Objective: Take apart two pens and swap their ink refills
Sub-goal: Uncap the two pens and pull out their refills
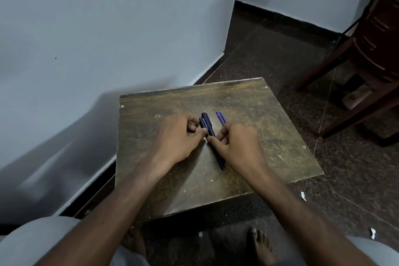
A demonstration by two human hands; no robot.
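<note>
Down at the near edge, two bare feet (257, 246) rest on the dark speckled floor (356, 168), and both forearms reach forward over a small worn brown wooden table (248, 101). Left hand (177, 136) sits on the tabletop with fingers curled in — thumb and fingertips pinch the upper part of the black pen barrels (207, 125), which lie together on the wood. Right hand (237, 144) is just beside it, fingers bent, thumb and forefinger closing on the same dark bundle a little lower down; the long black barrel runs diagonally under that hand and its near tip pokes out by the wrist. How many separate pieces are in the bundle — hard to tell, they overlap. Just past the right knuckles, two thin blue ink refills (220, 117) lie side by side on the table, tips pointing away, apart from both hands. Farther off, pale blue walls (108, 39) meet at a corner, and a dark brown wooden chair (371, 49) stands on the right.
</note>
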